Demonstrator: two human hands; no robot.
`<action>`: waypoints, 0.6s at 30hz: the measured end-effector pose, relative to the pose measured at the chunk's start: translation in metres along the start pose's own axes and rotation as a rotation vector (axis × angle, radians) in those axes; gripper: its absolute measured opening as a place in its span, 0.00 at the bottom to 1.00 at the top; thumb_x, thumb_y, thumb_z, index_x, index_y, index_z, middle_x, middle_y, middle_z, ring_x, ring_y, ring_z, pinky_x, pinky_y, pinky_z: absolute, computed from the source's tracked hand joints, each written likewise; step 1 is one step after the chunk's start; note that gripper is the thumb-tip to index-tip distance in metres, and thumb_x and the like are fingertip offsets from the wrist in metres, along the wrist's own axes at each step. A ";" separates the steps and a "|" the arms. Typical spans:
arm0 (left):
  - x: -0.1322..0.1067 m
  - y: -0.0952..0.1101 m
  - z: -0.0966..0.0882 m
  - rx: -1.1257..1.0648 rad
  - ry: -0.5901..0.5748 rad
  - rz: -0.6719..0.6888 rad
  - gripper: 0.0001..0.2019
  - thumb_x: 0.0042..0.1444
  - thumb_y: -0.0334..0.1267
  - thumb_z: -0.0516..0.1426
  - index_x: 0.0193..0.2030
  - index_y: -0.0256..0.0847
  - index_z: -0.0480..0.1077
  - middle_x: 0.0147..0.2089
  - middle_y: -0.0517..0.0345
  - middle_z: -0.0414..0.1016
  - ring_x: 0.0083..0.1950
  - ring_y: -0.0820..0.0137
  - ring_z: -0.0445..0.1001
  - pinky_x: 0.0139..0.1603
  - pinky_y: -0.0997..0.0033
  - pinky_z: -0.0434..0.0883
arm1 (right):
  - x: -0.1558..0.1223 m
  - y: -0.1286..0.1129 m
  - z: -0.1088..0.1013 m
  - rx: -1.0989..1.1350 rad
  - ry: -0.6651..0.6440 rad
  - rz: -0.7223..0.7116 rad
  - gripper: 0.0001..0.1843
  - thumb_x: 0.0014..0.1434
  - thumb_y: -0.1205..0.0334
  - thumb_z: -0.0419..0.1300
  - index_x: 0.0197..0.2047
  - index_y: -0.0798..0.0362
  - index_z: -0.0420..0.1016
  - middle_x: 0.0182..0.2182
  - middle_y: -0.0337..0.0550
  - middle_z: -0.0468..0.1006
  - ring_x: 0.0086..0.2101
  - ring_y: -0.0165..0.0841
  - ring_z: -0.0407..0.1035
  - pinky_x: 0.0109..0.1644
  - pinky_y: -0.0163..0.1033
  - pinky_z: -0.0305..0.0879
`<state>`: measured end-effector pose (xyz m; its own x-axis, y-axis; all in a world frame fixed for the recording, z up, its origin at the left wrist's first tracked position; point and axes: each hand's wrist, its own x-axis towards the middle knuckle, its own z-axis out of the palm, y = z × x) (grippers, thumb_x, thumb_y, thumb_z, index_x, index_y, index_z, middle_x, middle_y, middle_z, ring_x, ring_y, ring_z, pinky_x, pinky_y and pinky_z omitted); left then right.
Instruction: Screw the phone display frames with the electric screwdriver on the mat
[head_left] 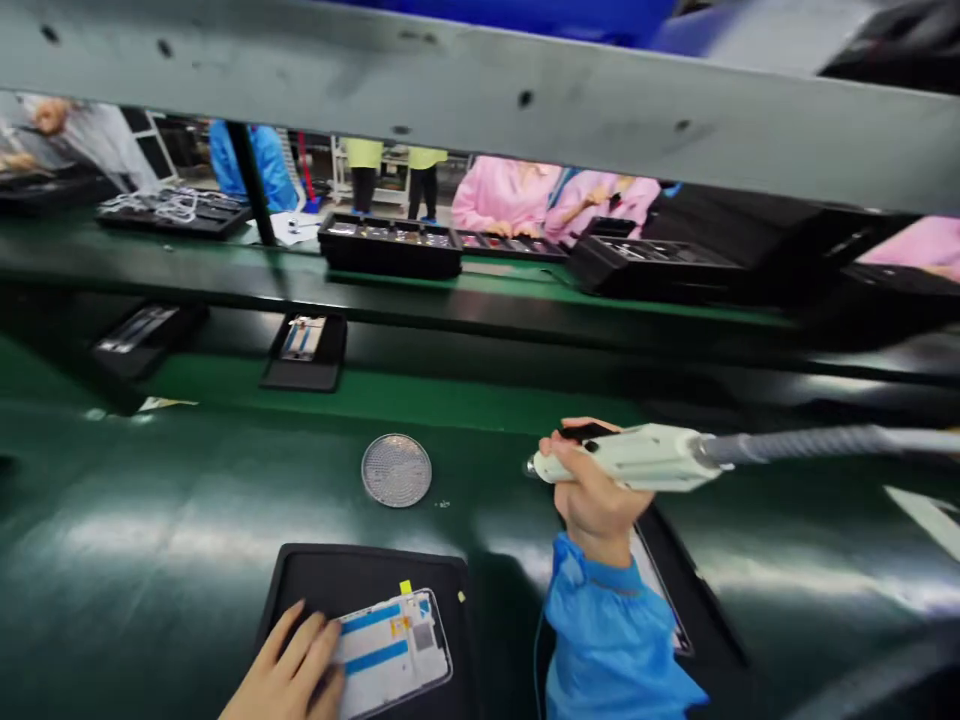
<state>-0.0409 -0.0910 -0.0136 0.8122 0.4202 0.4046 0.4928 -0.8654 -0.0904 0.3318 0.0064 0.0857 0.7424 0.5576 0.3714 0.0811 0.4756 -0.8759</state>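
Observation:
My right hand (600, 495) is wrapped round a pale electric screwdriver (652, 457), its tip pointing left and a grey ribbed cable trailing off to the right. It is raised above the bench. Fingers stretched out, my left hand (296, 670) rests at the left end of a phone housing (390, 650) with blue strips on it. The housing lies tilted on a black tray (322, 575), a small yellow tab standing out at its top edge. Beyond the tray sits a round dish (396, 470) with a fine dimpled surface, and tiny specks lie beside it.
A second black tray (694, 580) with a housing is partly hidden behind my right arm. Farther back, another tray (304, 372) holds a phone part. A shelf (510, 310) carries black bins (390, 250); a grey beam (465, 100) crosses above. Several people work beyond.

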 end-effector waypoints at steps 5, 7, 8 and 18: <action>0.034 -0.022 0.000 -0.067 -0.207 0.129 0.18 0.65 0.49 0.54 0.54 0.40 0.72 0.55 0.42 0.75 0.58 0.53 0.70 0.63 0.50 0.57 | -0.034 0.007 0.032 0.019 -0.151 0.099 0.12 0.44 0.66 0.68 0.35 0.53 0.76 0.23 0.34 0.72 0.26 0.30 0.69 0.31 0.40 0.68; 0.042 -0.025 0.000 -0.132 -0.292 0.169 0.21 0.66 0.50 0.51 0.56 0.38 0.72 0.56 0.39 0.75 0.57 0.52 0.72 0.59 0.51 0.61 | -0.042 0.019 0.045 0.009 -0.193 0.139 0.12 0.45 0.67 0.68 0.35 0.53 0.75 0.23 0.34 0.72 0.26 0.30 0.69 0.33 0.41 0.69; 0.047 -0.026 0.001 -0.170 -0.327 0.175 0.23 0.66 0.51 0.51 0.57 0.36 0.72 0.57 0.38 0.75 0.57 0.51 0.72 0.58 0.51 0.62 | -0.045 0.027 0.051 0.002 -0.207 0.158 0.12 0.45 0.67 0.68 0.35 0.52 0.75 0.24 0.34 0.72 0.27 0.30 0.70 0.34 0.41 0.70; 0.091 -0.054 0.033 -0.430 -0.287 0.191 0.32 0.59 0.55 0.53 0.60 0.28 0.68 0.60 0.38 0.72 0.57 0.50 0.69 0.61 0.50 0.60 | -0.059 0.066 0.082 -0.022 -0.309 0.293 0.12 0.47 0.67 0.67 0.37 0.50 0.74 0.25 0.32 0.70 0.28 0.29 0.68 0.37 0.43 0.69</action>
<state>0.0163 0.0030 -0.0023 0.9569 0.2502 0.1477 0.2053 -0.9419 0.2659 0.2383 0.0606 0.0317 0.5025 0.8461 0.1779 -0.0868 0.2540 -0.9633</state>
